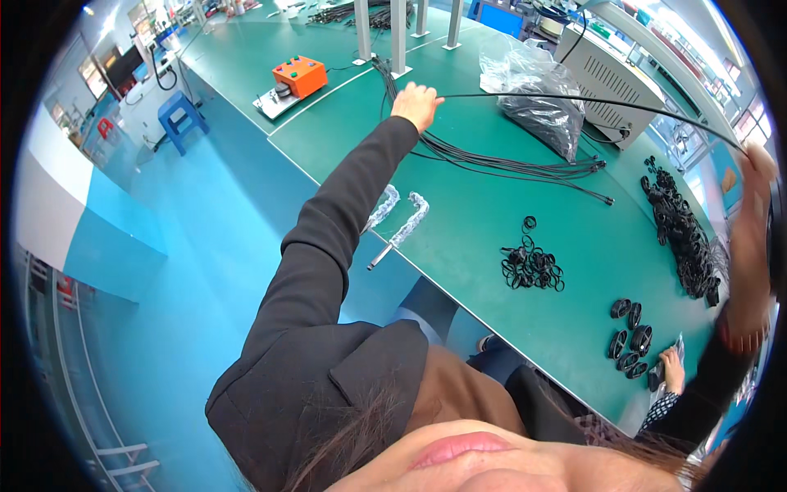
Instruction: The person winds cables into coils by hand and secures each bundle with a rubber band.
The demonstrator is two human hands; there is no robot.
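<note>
A single long black cable (574, 97) is stretched in the air between my hands. My left hand (418, 107) is closed around it, above a bundle of black cables (492, 160) lying on the green table. At the far right, my right hand (756, 184) is raised and blurred by motion, with the cable's other visible stretch running into its fingers. The bundle's connector ends (605, 166) lie toward the right, below a clear plastic bag (541, 98) of dark items. Two foil-wrapped rods (410, 217) stick out at the table's near edge, beside my left forearm.
Small black rings (533, 266) lie in a loose pile on the green table (459, 262). Coiled black pieces (631, 336) and a long black heap (680, 238) are at right. Another person's hand (672, 369) is nearby. An orange button box (299, 76) and grey metal case (611, 86) stand farther back.
</note>
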